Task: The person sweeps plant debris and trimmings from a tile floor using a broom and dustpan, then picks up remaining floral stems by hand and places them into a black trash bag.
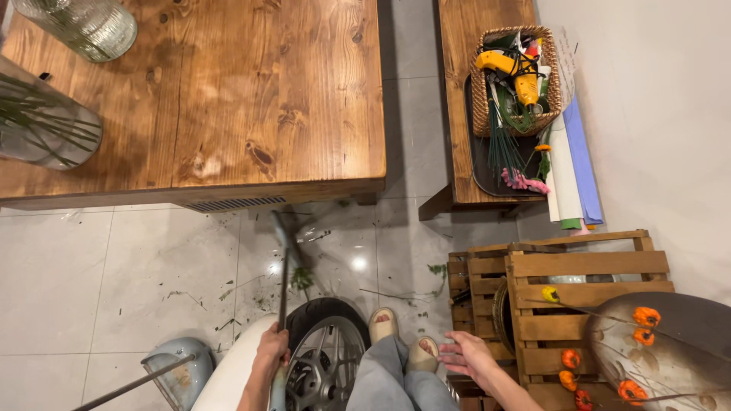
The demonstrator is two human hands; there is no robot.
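The left hand [272, 344] has its grip closed around a long thin stem [285, 266] that rises toward the wooden desk [228, 99], above the littered floor tiles [152, 274]. The right hand [466, 355] hangs empty with fingers spread, just beside a wooden crate [586, 289], near a small wheel [324, 358].

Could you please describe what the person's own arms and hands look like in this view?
Both forearms are bare: no sleeves show up to the bottom edge of the picture. The left hand and the right hand wear no gloves, and no watch or bracelet shows at either wrist. Rings are too small to tell. The fingers are uncovered.
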